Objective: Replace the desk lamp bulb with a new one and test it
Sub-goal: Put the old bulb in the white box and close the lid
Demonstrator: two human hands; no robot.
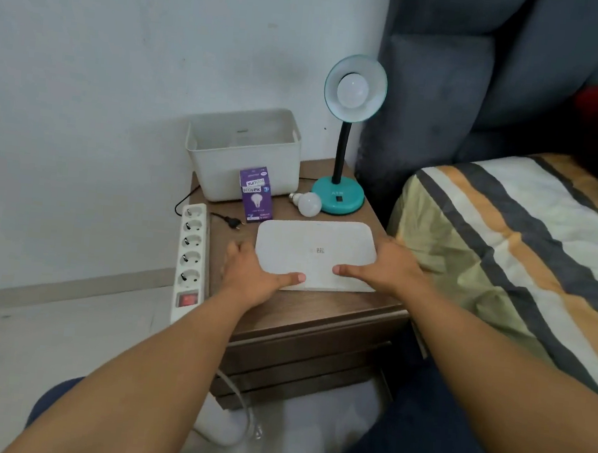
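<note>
Hands (249, 276) (388, 268) gripping white lid (315, 253) on nightstand (319, 308).

Light is reading soft, even and fairly bright, slightly cool; no hard shadows anywhere, only faint shade under the white lid (315, 255) and around the lamp base (337, 200); the headboard (487, 80) is going dark at upper right; no glare; wide-angle lens is bending the frame edges, forearms stretching at the bottom; detail is looking soft and compressed throughout, box print barely legible.
</note>
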